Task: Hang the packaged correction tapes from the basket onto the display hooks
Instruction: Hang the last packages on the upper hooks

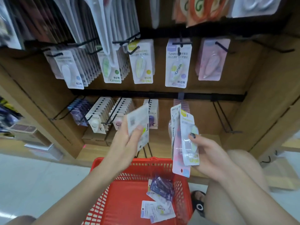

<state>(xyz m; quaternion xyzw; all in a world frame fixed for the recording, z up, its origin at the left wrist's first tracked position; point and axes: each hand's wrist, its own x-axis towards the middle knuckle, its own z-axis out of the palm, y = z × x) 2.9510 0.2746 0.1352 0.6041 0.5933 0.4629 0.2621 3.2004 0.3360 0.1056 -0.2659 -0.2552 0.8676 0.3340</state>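
Tapes: you hold some in both hands; more lie in the basket [129, 197] at lower centre.
Left hand [128, 140]: your grip pinches one pack [139, 124], back facing you, raised before the lower hooks [112, 114].
Right hand [209, 153]: your grip clasps a fanned stack [183, 137], thumb across the front pack.
Upper hooks [178, 44]: hung Campus packs [177, 65].

Bare hook [227, 117] (packed hooks [103, 116] leftward)
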